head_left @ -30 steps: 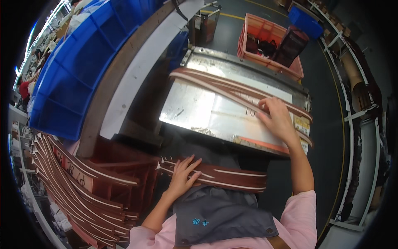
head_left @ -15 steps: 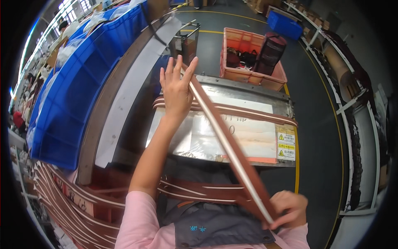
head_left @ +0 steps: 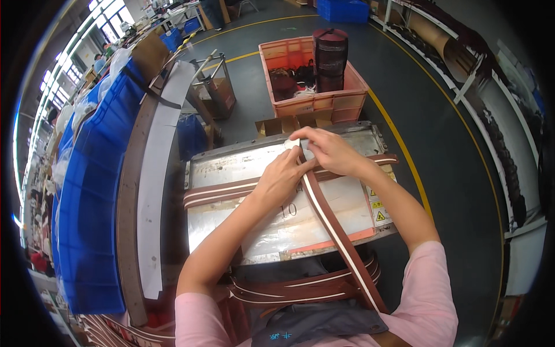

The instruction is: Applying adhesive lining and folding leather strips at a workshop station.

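Right hand (head_left: 330, 151) moved up; strip (head_left: 332, 222) pinched in fingers (head_left: 292, 155).

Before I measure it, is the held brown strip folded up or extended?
Extended: the brown strip runs straight from the left hand and right hand past the metal table; its far end is unclear.

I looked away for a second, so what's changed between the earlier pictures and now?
The left hand has come up from the lap strips to the far end of a long brown strip above the metal table. The right hand has let go of that strip's near end and moved forward and left to join it. A small white piece now shows there. Strips still lie across the table and lap.
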### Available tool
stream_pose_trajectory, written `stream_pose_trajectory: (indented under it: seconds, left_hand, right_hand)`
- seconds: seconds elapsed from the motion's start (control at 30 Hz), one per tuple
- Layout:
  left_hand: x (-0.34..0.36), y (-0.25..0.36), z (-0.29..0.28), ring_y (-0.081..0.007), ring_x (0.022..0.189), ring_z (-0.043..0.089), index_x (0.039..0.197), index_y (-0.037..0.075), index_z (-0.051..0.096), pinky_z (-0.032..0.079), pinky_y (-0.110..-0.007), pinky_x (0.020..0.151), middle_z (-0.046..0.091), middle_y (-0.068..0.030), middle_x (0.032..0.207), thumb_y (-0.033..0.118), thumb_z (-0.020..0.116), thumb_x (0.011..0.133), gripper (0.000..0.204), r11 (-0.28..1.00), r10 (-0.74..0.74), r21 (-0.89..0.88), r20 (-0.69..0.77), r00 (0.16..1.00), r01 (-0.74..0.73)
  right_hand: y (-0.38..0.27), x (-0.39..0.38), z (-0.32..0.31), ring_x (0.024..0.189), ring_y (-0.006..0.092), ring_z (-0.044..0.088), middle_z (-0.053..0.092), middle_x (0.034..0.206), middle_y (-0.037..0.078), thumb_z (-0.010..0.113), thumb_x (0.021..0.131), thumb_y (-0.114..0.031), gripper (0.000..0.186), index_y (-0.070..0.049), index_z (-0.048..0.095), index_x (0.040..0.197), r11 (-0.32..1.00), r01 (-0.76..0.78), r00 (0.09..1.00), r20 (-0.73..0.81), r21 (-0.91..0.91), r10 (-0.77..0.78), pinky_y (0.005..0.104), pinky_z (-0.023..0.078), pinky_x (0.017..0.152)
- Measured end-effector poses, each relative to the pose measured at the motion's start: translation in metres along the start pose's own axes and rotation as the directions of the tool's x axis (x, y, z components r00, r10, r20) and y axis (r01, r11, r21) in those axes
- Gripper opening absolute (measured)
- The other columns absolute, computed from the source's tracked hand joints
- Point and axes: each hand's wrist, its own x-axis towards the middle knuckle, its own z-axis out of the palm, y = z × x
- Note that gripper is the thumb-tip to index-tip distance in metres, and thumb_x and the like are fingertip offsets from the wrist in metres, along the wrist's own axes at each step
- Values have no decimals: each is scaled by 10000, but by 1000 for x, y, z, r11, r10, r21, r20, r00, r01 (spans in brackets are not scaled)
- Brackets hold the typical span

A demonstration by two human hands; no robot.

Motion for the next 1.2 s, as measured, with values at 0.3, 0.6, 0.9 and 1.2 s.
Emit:
stream_pose_trajectory:
  seconds: [0.3,0.6,0.9,1.2]
  left_hand:
    - [1,8,2,-370,1018,661,1178,5,593,542,-461,862,633,-169,1060,-33,692,779,412,977,-213,-6,-71,974,213]
    - [18,32,16,-328,1056,647,1183,53,712,525,-414,888,728,-101,1169,29,713,820,363,948,-298,58,-183,937,313]
    - [25,25,23,-330,1059,647,1240,64,704,542,-420,916,738,-73,1249,11,732,819,426,938,-333,46,-160,929,344]
    - [25,21,27,-274,1066,634,1278,90,750,506,-389,865,740,-28,1294,77,758,877,401,945,-311,54,-166,936,324]
  right_hand:
    - [21,-25,15,1138,343,637,697,1178,95,692,921,-44,303,-55,684,1223,980,63,994,99,-191,-45,460,524,970]
    - [11,-40,26,1165,319,609,744,1281,54,740,904,-146,258,-119,758,1160,863,-46,982,-181,-503,-53,462,396,1061]
    - [30,-41,24,1155,297,630,757,1285,35,770,901,-164,261,-119,778,1157,873,-94,986,-165,-478,16,473,376,1069]
    - [33,-45,26,1017,219,654,770,1107,-7,732,871,-120,279,-105,806,1140,837,-32,976,-196,-547,-91,438,395,1065]
